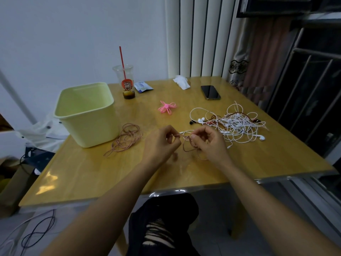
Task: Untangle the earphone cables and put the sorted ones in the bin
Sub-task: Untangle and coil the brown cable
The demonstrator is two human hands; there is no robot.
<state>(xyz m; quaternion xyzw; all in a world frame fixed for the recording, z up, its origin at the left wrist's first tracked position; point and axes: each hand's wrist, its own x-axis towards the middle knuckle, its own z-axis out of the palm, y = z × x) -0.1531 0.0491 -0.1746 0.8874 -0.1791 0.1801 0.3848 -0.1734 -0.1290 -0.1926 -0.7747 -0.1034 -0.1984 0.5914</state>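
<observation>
**cableguy:** How far along does this look to you?

**knotted_up:** Early, I'd say. The pale green bin (92, 130) sits at the far left of the table (258, 159), and as far as I can see into it there's nothing inside. Its near wall hides part of the floor though, so I can't swear to that.

**cableguy:** And the hands?

**knotted_up:** Both busy at the middle of the table, near edge. The left hand (162, 143) has its fingers curled, pinching a pinkish-brown cable (185, 147). The right hand (208, 143) pinches the same cable just beside it, with a loop hanging between them. More of that colour lies in a loose heap of pinkish-brown cord (127, 139) right beside the bin.

**cableguy:** What's left?

**knotted_up:** Most of it. The big knot of white and red earphones (236, 124) sits on the right, looking untouched. By my guess this is the first cable being worked free, and nothing's been binned.

**cableguy:** Other containers?

**knotted_up:** A clear plastic cup (125, 80) with a red straw at the far side, with dark dregs at the bottom.
</observation>
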